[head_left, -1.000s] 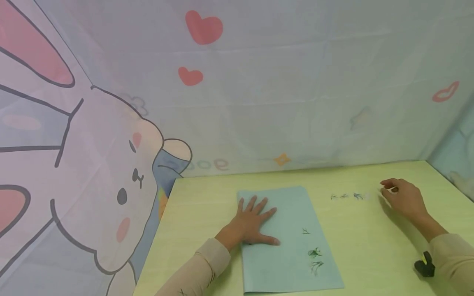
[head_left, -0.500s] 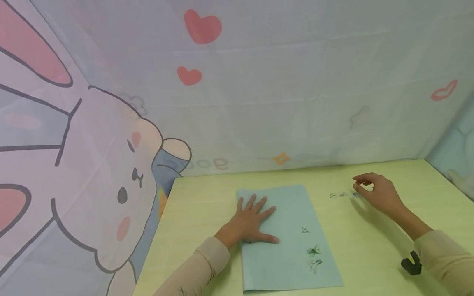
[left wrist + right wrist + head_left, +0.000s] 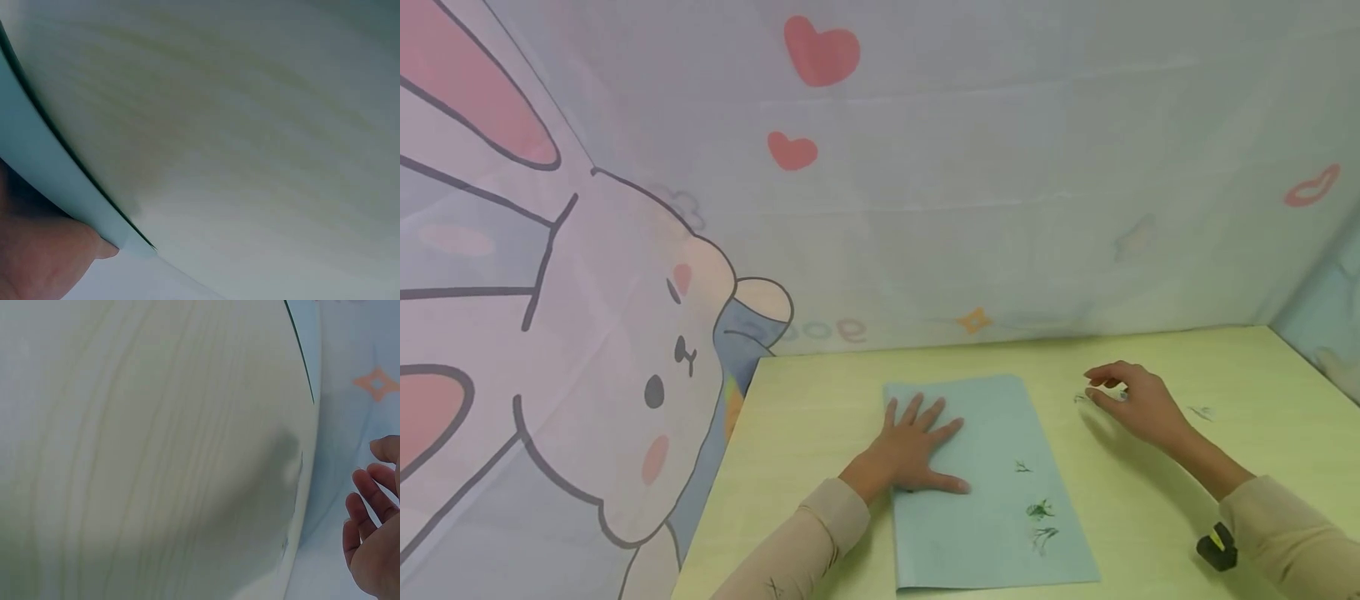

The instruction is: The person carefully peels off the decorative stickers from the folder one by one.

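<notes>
My left hand [image 3: 917, 454] lies flat on a pale blue folded sheet [image 3: 962, 550], fingers spread. Part of that hand [image 3: 44, 256] also shows in the left wrist view, on the sheet near its edge. Several small green sprig-like pieces, among them a bushy one [image 3: 1039, 509], lie along the sheet's right side. My right hand [image 3: 1138, 404] hovers over the table right of the sheet, thumb and forefinger apart beside a small sprig [image 3: 1080, 398]. In the right wrist view, the right hand [image 3: 378, 531] has loosely bent fingers and nothing between them. Another sprig behind it is partly hidden.
A pale sprig [image 3: 1201, 412] lies on the yellow-green table [image 3: 1150, 533] right of the hand. Beside the right sleeve is a black object [image 3: 1217, 547] with a yellow part. A printed cloth [image 3: 925, 225] with hearts and a rabbit stands behind and at the left.
My right hand has moved left across the row of sprigs to the leftmost one. A sprig now shows where that hand was before. My left hand stays on the blue sheet.
</notes>
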Demonstrator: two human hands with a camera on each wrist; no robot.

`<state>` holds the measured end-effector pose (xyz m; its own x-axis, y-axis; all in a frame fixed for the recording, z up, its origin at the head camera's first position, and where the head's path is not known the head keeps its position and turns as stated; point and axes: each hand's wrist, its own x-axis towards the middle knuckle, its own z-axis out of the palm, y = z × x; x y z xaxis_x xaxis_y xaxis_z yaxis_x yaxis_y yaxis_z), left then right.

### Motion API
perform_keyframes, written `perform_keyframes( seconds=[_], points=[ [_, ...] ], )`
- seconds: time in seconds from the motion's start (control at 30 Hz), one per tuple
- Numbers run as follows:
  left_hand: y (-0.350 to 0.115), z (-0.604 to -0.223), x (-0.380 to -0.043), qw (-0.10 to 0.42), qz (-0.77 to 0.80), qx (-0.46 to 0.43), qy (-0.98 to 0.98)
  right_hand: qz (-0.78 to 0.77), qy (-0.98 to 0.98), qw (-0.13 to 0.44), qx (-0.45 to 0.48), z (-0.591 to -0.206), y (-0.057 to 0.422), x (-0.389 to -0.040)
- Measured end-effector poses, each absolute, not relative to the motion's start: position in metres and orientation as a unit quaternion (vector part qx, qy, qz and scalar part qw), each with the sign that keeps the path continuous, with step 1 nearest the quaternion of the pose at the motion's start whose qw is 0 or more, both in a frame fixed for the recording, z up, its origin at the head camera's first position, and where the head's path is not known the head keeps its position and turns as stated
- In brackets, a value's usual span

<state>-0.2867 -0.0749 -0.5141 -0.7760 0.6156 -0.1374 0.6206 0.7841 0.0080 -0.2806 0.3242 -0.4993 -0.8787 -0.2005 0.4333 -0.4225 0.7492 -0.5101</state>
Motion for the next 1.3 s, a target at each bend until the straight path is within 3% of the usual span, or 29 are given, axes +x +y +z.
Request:
perform_keyframes(
  seconds=[0.63, 1.3],
  points=[
    [-0.072, -0.515, -0.285, 0.062, -0.022, 0.328, 0.942, 0.328, -0.899, 0.151, 0.247, -0.504, 0.283, -0.269],
    [-0.073, -0.514, -0.285, 0.066, -0.027, 0.319, 0.945, 0.339, -0.873, 0.062, 0.346, -0.517, 0.247, -0.258]
  ],
)
